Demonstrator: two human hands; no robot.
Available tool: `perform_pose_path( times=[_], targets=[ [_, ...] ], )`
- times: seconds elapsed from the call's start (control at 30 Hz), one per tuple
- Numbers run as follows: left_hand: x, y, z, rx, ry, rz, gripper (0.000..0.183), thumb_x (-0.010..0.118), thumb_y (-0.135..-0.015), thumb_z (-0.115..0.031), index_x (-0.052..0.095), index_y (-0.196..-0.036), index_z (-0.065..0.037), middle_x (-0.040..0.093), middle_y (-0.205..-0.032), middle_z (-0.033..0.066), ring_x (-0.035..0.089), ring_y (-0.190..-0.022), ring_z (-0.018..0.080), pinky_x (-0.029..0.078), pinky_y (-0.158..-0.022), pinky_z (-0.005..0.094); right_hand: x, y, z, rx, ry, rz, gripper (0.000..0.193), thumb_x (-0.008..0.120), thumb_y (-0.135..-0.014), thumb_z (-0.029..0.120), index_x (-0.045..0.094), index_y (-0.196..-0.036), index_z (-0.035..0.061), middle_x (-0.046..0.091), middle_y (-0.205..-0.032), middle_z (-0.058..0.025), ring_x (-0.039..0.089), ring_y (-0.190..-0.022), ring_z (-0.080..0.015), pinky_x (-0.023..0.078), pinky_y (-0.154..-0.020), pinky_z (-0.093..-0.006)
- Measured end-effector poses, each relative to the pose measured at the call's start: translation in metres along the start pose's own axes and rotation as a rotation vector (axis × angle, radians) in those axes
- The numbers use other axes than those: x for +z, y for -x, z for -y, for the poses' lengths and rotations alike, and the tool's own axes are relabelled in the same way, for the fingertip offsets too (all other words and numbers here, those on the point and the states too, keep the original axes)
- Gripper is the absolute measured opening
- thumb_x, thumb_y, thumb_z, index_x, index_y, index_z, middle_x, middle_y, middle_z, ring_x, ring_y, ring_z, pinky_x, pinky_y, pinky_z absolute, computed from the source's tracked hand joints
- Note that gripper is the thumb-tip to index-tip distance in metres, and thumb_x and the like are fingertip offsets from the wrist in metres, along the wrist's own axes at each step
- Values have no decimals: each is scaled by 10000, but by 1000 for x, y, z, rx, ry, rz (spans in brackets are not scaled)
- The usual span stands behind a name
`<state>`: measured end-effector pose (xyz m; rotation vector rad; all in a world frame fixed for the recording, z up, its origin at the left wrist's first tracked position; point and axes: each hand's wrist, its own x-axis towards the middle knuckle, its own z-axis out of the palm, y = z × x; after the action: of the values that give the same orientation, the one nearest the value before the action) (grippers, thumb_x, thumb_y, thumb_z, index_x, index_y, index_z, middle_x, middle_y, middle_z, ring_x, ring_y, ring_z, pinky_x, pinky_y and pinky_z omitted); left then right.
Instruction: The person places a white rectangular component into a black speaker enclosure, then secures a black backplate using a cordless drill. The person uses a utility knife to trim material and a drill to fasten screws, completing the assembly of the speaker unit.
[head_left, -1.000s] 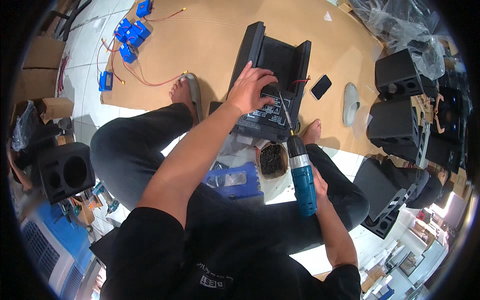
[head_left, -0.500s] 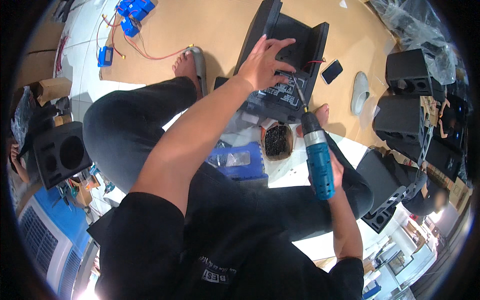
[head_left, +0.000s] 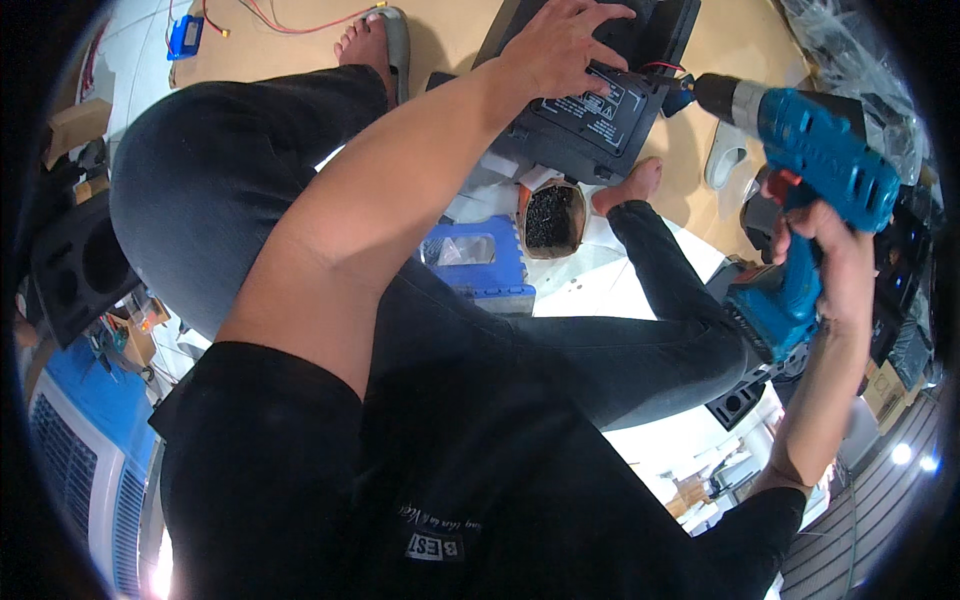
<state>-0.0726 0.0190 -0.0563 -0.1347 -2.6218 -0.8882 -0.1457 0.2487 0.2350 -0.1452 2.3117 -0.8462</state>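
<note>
A black speaker cabinet (head_left: 655, 35) lies ahead of me, its inner side exposed. On its near part is a black plate (head_left: 605, 118) with white printing. My left hand (head_left: 560, 50) reaches across the cabinet with its fingers spread, their tips at the plate's far edge. In my right hand (head_left: 835, 250) is a teal cordless drill (head_left: 825, 150), gripped by its handle with a finger near the red trigger. The drill points left toward the cabinet's right side, and its bit is hard to make out. A red wire (head_left: 662, 66) comes out beside the plate.
An open box of small dark screws (head_left: 552, 222) stands between my feet, beside a blue step stool (head_left: 480, 262). A grey sandal (head_left: 725, 157) lies at right on the cardboard. A blue battery pack (head_left: 185, 37) is far left; another speaker (head_left: 85, 262) stands at left.
My right hand has swung the drill up and to the right, away from the plate, turning it sideways. My left hand stays spread at the plate; the view has shifted.
</note>
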Motion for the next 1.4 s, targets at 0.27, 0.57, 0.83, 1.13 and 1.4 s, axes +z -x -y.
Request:
perform_pose_path(
  times=[0.27,0.57,0.83,1.13,1.4],
  targets=[
    [2,3,1,-33,128,-42,347,854,-735,-293,823,-1075,-231,413,-1541,71,375,-1426,332,208,-1264,548,-3,-25,37,-106,77,165,338,651,-973,251,640,-1129,-49,722,-1050,-159,620,-655,-130,532,-549,-248],
    [-1,0,-2,-99,152,20,354,867,-737,-313,828,-1078,-230,454,-1526,57,374,-1437,305,167,-1284,526,-3,-31,38,-92,120,182,388,646,-994,291,633,-1166,-58,725,-1069,-162,616,-653,-120,523,-542,-237],
    [-7,0,-3,-102,152,59,348,855,-753,-330,829,-1084,-225,471,-1520,55,371,-1445,294,145,-1291,516,-3,-32,33,-122,119,164,417,655,-994,314,646,-1185,-56,732,-1073,-159,612,-648,-107,516,-539,-231],
    [-5,0,-2,-107,150,51,335,847,-759,-308,830,-1080,-214,479,-1516,62,379,-1446,295,148,-1293,517,-2,-30,34,-118,145,167,438,636,-1006,313,629,-1252,-50,723,-1112,-164,596,-653,-102,499,-543,-221],
    [-8,-2,-3,-111,131,80,344,840,-782,-312,822,-1115,-227,483,-1518,60,381,-1446,293,136,-1297,511,4,-27,35,-123,111,151,384,667,-967,262,629,-1197,-43,694,-936,-119,578,-604,-97,489,-536,-220]
  ],
)
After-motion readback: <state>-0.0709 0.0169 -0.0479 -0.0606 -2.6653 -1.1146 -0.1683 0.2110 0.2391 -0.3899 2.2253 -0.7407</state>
